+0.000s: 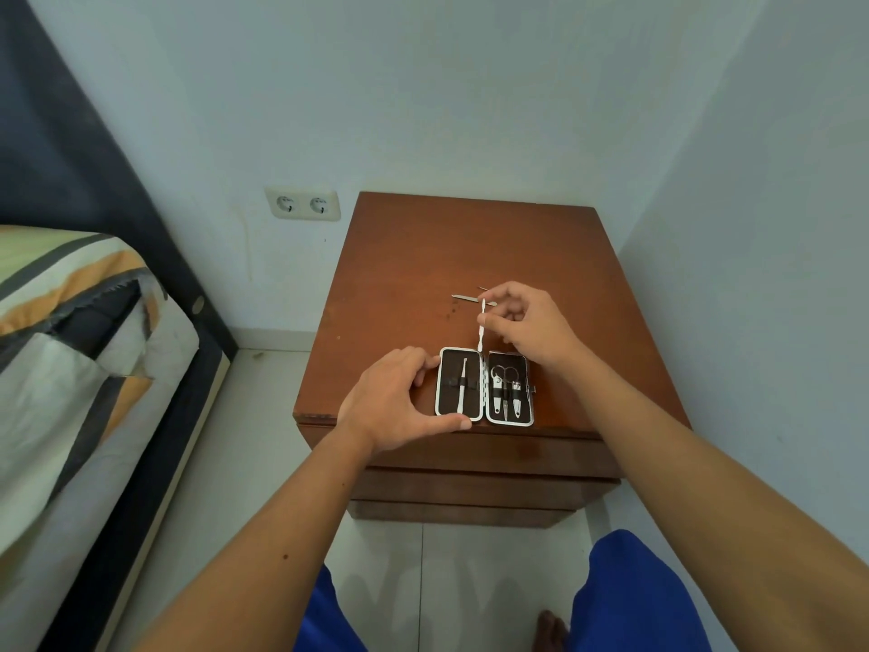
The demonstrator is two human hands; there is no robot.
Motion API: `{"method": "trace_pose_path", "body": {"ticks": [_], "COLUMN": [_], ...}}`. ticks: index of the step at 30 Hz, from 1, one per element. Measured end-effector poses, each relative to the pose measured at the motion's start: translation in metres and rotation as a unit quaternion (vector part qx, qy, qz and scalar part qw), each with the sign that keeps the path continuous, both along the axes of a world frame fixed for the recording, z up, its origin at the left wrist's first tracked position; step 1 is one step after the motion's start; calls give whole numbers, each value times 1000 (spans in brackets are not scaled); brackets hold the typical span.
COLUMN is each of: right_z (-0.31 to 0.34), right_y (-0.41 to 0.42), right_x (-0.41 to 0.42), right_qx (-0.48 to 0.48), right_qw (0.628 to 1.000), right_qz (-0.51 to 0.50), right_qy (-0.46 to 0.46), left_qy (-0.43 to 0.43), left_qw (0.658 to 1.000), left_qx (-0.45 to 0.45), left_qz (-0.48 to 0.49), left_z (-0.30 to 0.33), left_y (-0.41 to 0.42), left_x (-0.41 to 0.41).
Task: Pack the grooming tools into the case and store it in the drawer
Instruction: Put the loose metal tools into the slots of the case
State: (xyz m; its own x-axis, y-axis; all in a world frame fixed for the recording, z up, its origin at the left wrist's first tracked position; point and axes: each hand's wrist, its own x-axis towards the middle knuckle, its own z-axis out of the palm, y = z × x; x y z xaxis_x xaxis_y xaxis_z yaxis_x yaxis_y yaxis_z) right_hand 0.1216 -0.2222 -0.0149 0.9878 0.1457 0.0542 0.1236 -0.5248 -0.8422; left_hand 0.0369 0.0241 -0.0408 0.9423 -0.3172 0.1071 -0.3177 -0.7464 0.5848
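Note:
A small grooming case [449,369] lies open flat near the front edge of the brown nightstand [399,275]. Its left half holds one slim tool [462,385]; its right half holds scissors [505,376] and two clippers. My left hand [397,400] grips the case's left side, thumb along its front edge. My right hand [526,322] pinches a thin silver tool [481,331], held upright just behind the case's hinge. Another slim metal tool [465,298] lies loose on the nightstand behind it, partly hidden by my right hand.
The nightstand has closed drawer fronts [470,487] below its top. A bed with striped bedding [70,345] stands to the left. A double wall socket [303,204] sits on the back wall. Walls close in behind and to the right. My knees in blue shorts [635,595] are below.

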Motion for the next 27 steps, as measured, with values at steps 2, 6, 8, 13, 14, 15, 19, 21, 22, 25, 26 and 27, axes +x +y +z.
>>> {"method": "trace_pose_path", "body": {"ticks": [2,6,8,13,14,15,19,21,22,25,26,27], "right_z": [4,2,-4,-12,-12,-13,-14,-15,-15,-16,-16,-15], "right_y": [8,26,31,33,34,34,36,34,33,33,33,32], "right_x": [-4,-15,-17,-22,-23,-24,-24,-23,-24,-26,-27,-28], "right_qx": [29,32,24,9,8,5,-24,-52,-71,-132,-146,-157], "right_qw": [999,998,999,1000,1000,1000,999,998,996,988,985,982], "right_qz": [21,59,48,29,30,30,32,35,40,71,82,91], "right_qy": [-4,-1,-3,2,3,5,-4,-19,-27,-48,-49,-49], "left_qy": [-3,-7,-12,-17,-15,-13,-12,-12,-12,-15,-15,-14], "left_qw": [1000,1000,1000,1000,1000,1000,1000,1000,1000,1000,1000,1000], "left_qx": [0,3,2,1,2,4,7,7,8,9,10,11], "left_qz": [-1,-1,0,1,1,1,4,3,1,1,2,2], "left_z": [0,0,0,-1,-1,-2,-2,-1,-1,-1,-1,-2], "left_y": [0,-1,-1,-1,0,0,0,-1,-1,-1,-1,-1], "left_x": [0,1,1,0,0,0,1,1,1,0,0,0]}}
